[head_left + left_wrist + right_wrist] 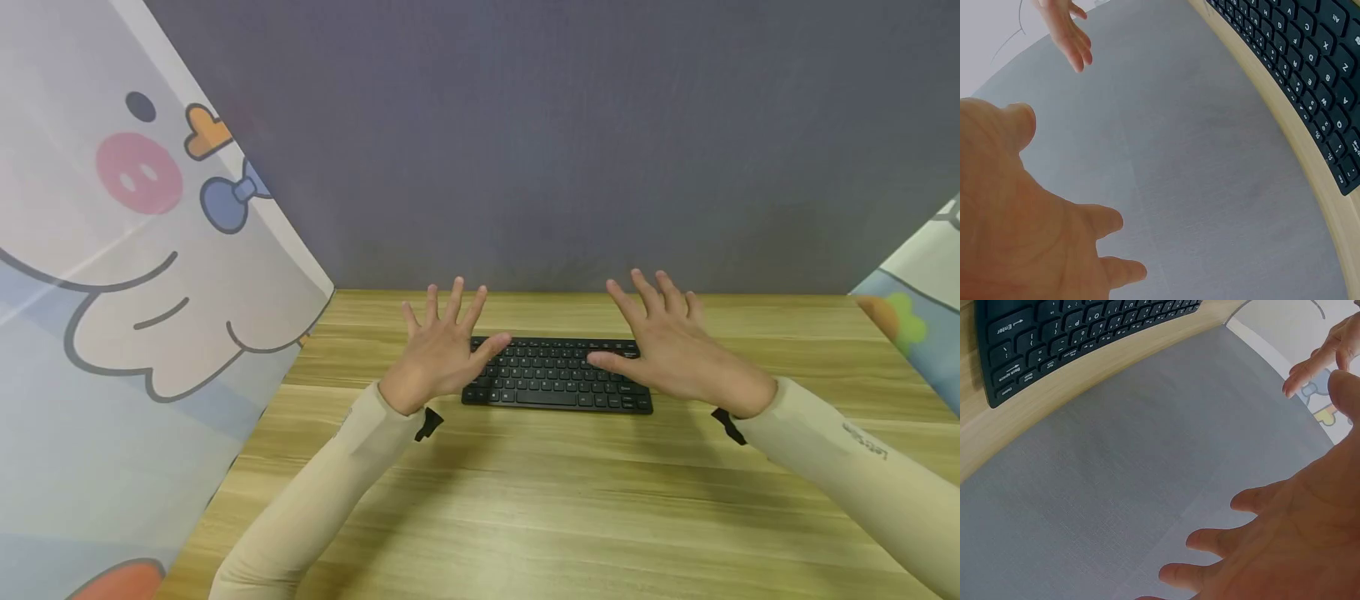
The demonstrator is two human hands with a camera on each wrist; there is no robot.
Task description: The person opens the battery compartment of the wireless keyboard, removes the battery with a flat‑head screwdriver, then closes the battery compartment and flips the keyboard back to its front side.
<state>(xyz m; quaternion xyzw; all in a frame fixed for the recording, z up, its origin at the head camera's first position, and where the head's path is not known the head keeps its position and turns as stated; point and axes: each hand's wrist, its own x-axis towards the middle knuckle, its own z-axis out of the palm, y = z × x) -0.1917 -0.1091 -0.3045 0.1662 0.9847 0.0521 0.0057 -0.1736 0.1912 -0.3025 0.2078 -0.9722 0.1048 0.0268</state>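
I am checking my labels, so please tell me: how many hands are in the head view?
2: the left hand overlaps the left end of the keyboard, and the right hand overlaps its right end.

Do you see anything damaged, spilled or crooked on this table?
Nothing stands out. The keyboard lies flat and nearly straight on the table, with no visible spill or damage; the left hand and right hand are raised, apart from it.

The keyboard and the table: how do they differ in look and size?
The keyboard is black; the table has a light wood grain. The keyboard is small; the table extends beyond it all around. The keyboard has keys; the table looks flat. In the head view, the left hand and right hand partly hide both.
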